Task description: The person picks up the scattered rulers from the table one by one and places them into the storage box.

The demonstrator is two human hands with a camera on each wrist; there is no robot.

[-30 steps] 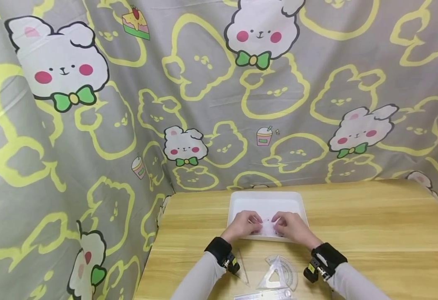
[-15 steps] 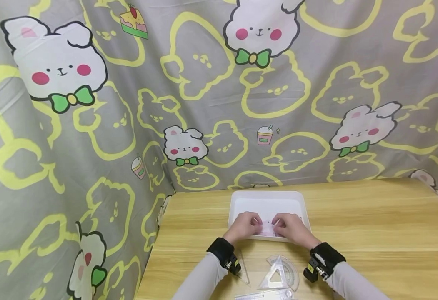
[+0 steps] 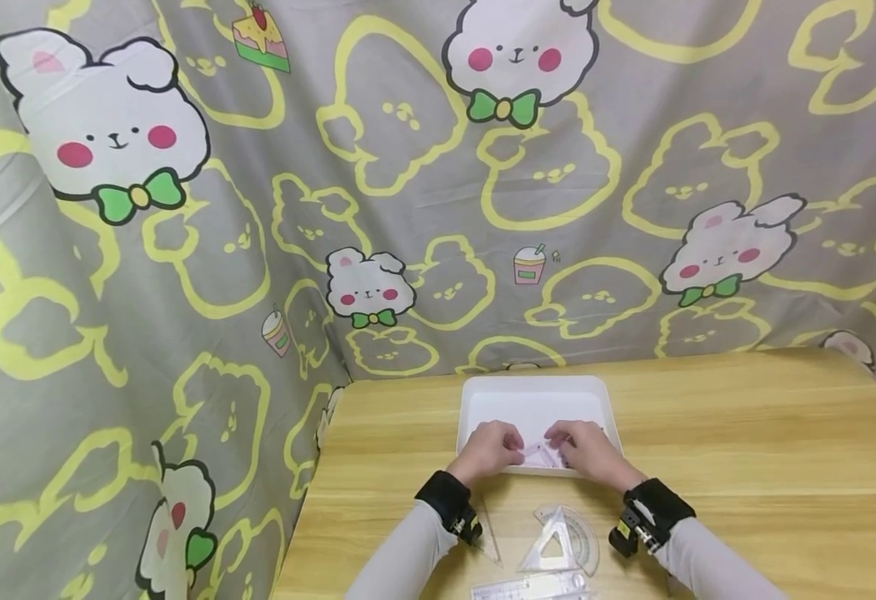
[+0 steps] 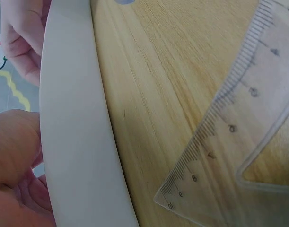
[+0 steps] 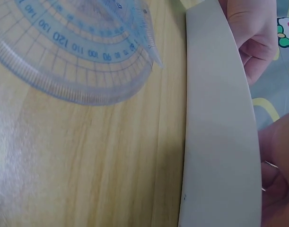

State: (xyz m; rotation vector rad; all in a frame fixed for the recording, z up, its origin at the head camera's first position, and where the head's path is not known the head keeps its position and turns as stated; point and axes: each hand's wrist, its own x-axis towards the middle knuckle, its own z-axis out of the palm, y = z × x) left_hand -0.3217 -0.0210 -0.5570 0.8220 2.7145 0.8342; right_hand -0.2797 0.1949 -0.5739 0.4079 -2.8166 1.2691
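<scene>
A white tray [image 3: 535, 398] sits on the wooden table, and both hands are inside its near edge. My left hand [image 3: 492, 450] and right hand [image 3: 586, 450] face each other with curled fingers. Between them they pinch a small pale, see-through packet [image 3: 541, 455] just above the tray floor. The left wrist view shows the tray rim [image 4: 73, 142] with the left hand [image 4: 12, 165] behind it. In the right wrist view the rim [image 5: 220, 132] hides most of the right hand [image 5: 279, 161]. The packet is not seen in either wrist view.
Clear drawing tools lie on the table [image 3: 745, 467] in front of the tray: a slim set square [image 3: 485, 533], a triangle [image 3: 553, 546] over a protractor [image 3: 583, 542], and a straight ruler [image 3: 531, 587]. A patterned curtain [image 3: 182, 250] hangs close behind and to the left.
Both hands stay at the tray's near edge. The packet between the fingertips now looks slightly lifted and creased. The head view has tipped down a little.
</scene>
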